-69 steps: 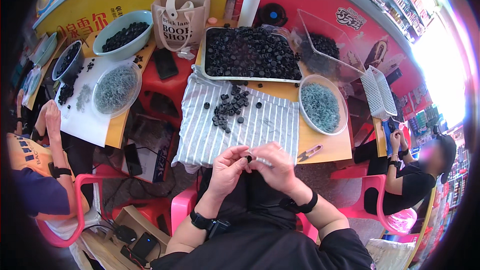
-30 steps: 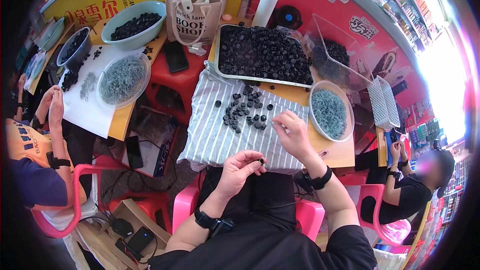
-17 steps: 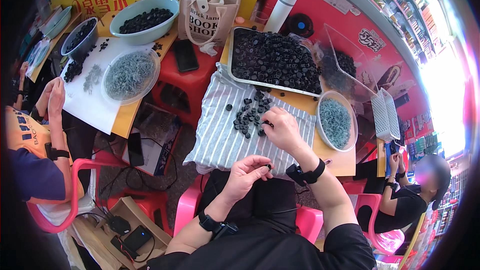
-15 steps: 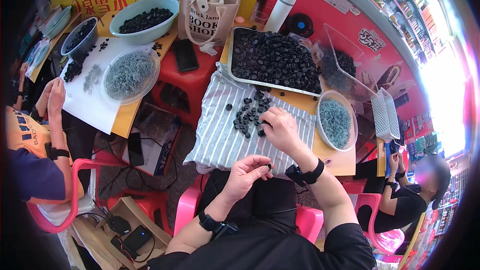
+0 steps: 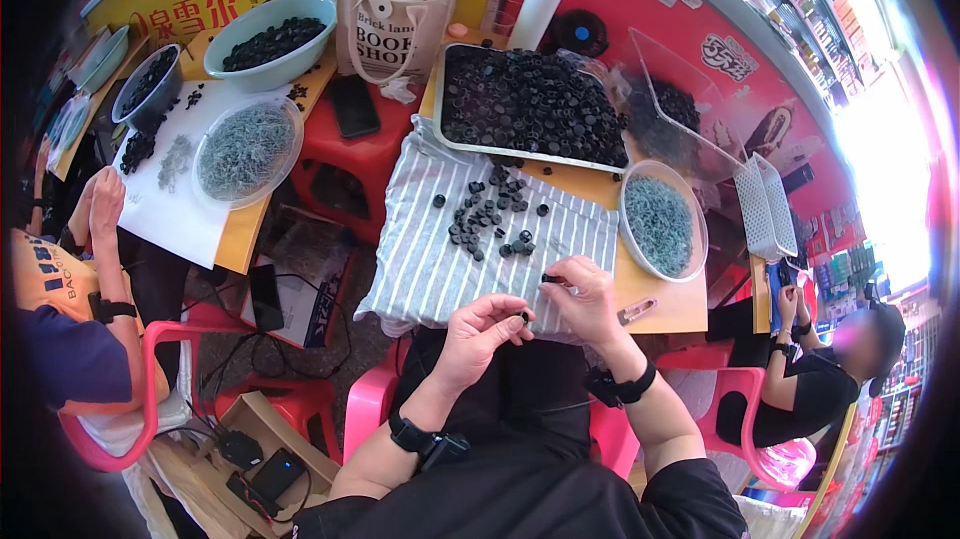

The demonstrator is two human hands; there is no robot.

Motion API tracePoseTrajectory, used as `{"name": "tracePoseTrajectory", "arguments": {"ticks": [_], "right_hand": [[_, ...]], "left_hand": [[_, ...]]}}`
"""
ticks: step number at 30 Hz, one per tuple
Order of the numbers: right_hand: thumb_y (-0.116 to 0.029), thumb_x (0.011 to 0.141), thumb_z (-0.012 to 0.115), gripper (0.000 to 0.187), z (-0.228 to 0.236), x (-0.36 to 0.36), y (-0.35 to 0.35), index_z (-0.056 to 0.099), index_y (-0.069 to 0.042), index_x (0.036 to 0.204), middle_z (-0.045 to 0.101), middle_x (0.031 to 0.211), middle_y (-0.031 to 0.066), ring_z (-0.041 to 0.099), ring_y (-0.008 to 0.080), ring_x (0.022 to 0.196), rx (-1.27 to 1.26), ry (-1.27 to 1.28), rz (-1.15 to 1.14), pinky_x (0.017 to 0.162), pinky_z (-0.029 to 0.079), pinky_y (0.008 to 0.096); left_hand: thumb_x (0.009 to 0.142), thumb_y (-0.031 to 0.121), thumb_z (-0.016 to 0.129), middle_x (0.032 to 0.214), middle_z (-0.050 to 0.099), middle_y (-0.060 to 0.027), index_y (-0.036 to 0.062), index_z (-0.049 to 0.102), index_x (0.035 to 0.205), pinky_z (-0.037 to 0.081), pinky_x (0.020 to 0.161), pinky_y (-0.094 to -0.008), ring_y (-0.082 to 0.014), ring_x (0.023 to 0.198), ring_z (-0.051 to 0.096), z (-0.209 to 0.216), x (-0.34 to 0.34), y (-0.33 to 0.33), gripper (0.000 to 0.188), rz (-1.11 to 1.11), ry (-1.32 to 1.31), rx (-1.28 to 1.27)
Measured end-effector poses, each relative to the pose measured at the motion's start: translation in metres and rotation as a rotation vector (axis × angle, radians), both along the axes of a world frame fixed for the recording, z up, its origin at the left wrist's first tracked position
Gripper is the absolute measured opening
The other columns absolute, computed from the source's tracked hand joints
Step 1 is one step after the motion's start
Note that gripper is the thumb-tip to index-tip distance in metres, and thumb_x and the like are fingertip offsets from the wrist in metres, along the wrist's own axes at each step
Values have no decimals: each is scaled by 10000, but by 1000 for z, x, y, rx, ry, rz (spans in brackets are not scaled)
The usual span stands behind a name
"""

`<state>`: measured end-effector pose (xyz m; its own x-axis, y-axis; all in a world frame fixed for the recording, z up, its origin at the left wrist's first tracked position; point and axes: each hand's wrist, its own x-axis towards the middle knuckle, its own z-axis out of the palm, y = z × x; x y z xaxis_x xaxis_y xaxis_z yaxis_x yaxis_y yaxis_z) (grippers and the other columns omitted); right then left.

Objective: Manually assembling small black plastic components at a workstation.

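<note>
My left hand [image 5: 470, 344] pinches a small round black cap [image 5: 524, 317] between thumb and fingertips, above my lap at the table's front edge. Close beside it on the right, my right hand [image 5: 588, 301] has its fingers closed on another small black cap [image 5: 551, 279]. Beyond both hands, a grey-and-white striped cloth [image 5: 420, 279] carries a loose scatter of black caps [image 5: 470, 224]. A metal tray [image 5: 530, 156] heaped with the same caps stands behind the cloth. To the right sits a white bowl [image 5: 696, 261] of small grey-blue translucent pieces [image 5: 657, 224].
A small cutter [image 5: 636, 311] lies right of my right hand. Behind the tray stand a white thermos [image 5: 538, 11] and a clear plastic box [image 5: 690, 124]. A phone [image 5: 354, 106] rests on a red stool at left. People sit working on either side [image 5: 75, 299] [image 5: 830, 379].
My right hand has drawn back from the scattered caps toward my left hand, bringing a black cap with it. My left hand keeps its pinch. The view has shifted slightly.
</note>
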<state>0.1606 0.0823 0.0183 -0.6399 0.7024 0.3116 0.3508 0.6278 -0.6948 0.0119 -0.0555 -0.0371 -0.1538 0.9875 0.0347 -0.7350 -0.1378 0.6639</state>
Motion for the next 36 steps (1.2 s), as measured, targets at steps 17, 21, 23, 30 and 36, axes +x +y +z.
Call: {"name": "tracePoseTrajectory", "arguments": {"ticks": [17, 21, 23, 30, 36], "right_hand": [[84, 752, 736, 162, -14, -3, -9, 665, -16, 857, 614, 869, 34, 589, 86, 717, -318, 241, -49, 611, 464, 233], [74, 740, 741, 172, -16, -6, -12, 633, -14, 840, 606, 872, 42, 594, 94, 719, -203, 222, -39, 610, 465, 237], [72, 740, 736, 173, -14, -11, -16, 615, -11, 831, 613, 878, 59, 616, 121, 738, -163, 136, -60, 626, 487, 251], [73, 760, 723, 151, 1, 1, -8, 651, 2, 872, 624, 851, 86, 661, 176, 722, -2, 190, -107, 638, 534, 272], [56, 816, 721, 110, -15, 11, -15, 657, 10, 894, 634, 850, 58, 651, 110, 740, -205, 162, -94, 649, 517, 247]], "left_hand": [[973, 11, 622, 1101, 703, -148, -18, 634, 1204, 551, 756, -280, -198, 881, 705, 3, 1, -1, 233, 20, 56, -3], [973, 11, 622, 1097, 705, -145, -19, 633, 1203, 553, 754, -279, -196, 878, 706, 2, 2, -1, 232, 16, 39, -1], [973, 13, 624, 1092, 706, -146, -21, 633, 1203, 555, 755, -282, -198, 877, 708, 1, 2, -1, 233, 19, 54, -15], [973, 14, 626, 1089, 709, -149, -20, 635, 1197, 554, 751, -279, -200, 878, 709, 1, 2, -1, 226, 20, 34, -11], [975, 14, 624, 1091, 706, -149, -18, 636, 1195, 554, 752, -284, -204, 882, 709, 3, 1, -2, 223, 23, 69, -20]]}}
